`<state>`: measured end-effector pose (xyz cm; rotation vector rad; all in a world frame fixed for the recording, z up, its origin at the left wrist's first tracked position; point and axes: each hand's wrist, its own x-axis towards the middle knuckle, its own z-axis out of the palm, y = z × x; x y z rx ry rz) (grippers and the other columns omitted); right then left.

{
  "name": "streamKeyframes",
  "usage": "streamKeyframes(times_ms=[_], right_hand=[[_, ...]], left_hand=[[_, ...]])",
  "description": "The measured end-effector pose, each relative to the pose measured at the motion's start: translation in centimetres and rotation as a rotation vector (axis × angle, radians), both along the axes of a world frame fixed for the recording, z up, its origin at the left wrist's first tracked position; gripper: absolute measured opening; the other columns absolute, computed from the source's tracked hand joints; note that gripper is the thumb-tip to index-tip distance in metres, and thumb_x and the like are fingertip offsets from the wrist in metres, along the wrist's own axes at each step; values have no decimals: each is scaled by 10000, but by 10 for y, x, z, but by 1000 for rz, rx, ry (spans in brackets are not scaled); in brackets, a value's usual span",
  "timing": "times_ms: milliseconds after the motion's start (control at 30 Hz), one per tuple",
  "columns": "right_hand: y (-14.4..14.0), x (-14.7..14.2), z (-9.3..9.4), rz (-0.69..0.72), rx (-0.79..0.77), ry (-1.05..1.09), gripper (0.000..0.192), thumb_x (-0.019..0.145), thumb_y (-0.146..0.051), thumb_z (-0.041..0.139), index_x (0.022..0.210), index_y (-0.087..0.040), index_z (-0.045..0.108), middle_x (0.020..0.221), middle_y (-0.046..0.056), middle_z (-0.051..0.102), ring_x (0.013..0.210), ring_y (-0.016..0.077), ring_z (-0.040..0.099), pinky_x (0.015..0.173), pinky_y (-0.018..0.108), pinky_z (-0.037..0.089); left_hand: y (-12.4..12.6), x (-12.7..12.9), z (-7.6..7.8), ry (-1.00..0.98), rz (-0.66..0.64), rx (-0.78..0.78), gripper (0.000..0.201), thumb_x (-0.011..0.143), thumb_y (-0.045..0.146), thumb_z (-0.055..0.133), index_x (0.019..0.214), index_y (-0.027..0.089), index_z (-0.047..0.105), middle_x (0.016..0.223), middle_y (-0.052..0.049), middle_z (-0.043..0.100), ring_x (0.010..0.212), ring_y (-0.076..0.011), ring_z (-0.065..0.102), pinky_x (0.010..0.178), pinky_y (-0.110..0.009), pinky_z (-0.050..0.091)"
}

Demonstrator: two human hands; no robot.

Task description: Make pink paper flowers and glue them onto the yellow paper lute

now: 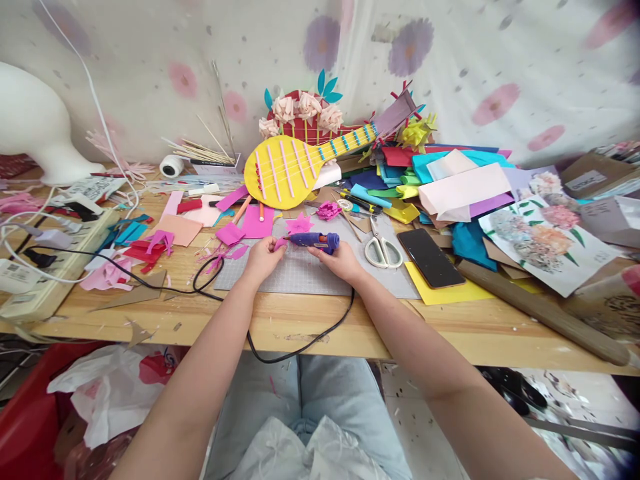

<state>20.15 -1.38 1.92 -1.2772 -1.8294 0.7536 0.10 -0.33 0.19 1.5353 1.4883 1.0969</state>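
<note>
My right hand [344, 262] is closed around a blue hot glue gun [314, 241], whose nozzle points left. Between the fingertips of my left hand [265, 257] is a small magenta paper piece [281, 243], close to the nozzle; whether they touch I cannot tell. Both hands are over a grey cutting mat [320, 280]. Just behind the gun lies a pink paper flower shape [300, 224], with a curled magenta paper flower [329, 211] farther back. The gun's black cord [300, 353] loops below my hands over the table edge.
White-handled scissors [383, 252] and a black phone [431, 257] lie to the right. A yellow paper guitar [283, 172] leans at the back. Coloured paper [465, 187] is piled back right, near a wooden stick [545, 310]. A power strip [60, 267] stands left among paper scraps.
</note>
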Motion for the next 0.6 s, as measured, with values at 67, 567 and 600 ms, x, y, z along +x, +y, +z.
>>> streamKeyframes(times_ms=[67, 567, 600], right_hand=[[0, 0, -1, 10, 0, -16, 391, 745, -521, 575, 865, -169, 698, 784, 40, 695, 742, 201, 632, 657, 278, 452], [0, 0, 0, -69, 35, -102, 376, 749, -513, 584, 889, -183, 695, 807, 55, 709, 758, 224, 643, 674, 306, 459], [0, 0, 0, -82, 35, -101, 381, 741, -521, 588, 878, -183, 695, 791, 55, 705, 748, 226, 641, 667, 308, 457]], left_hand=[[0, 0, 0, -15, -2, -5, 173, 713, 301, 572, 631, 193, 465, 491, 53, 499, 449, -94, 431, 470, -221, 277], [-2, 2, 2, 0, -7, 28, 177, 703, 301, 572, 620, 188, 465, 502, 52, 494, 471, -89, 437, 494, -219, 290], [-2, 2, 3, -2, -7, 29, 180, 703, 304, 572, 619, 188, 464, 503, 52, 495, 475, -90, 440, 497, -219, 293]])
